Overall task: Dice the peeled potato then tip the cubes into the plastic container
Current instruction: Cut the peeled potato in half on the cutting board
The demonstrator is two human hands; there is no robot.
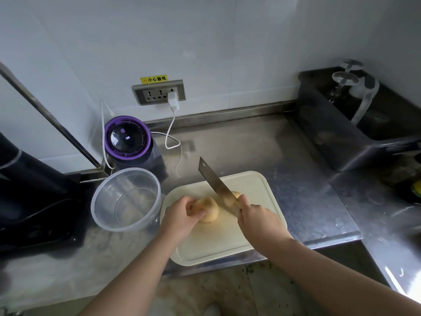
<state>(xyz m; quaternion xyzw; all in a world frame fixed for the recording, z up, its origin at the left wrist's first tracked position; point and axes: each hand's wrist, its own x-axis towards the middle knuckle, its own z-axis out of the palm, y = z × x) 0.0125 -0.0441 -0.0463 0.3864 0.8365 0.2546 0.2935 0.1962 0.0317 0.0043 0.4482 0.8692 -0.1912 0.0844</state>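
While left hand [185, 210] pinches the peeled potato [208, 210] on the cutting board [257, 185] at the surface's front edge, right hand [255, 215] grips the cleaver [214, 181]; potato likely firm but slippery, so hold its rounded side.

Potato pieces [208, 209]: two. Cleaver [215, 183]: one. Cutting board [257, 185]: one. Plastic container [107, 221]: one. Hands: two, left hand [182, 215], right hand [257, 220]. Purple-lidded appliance [127, 140]: one. Charger [173, 98]: one.
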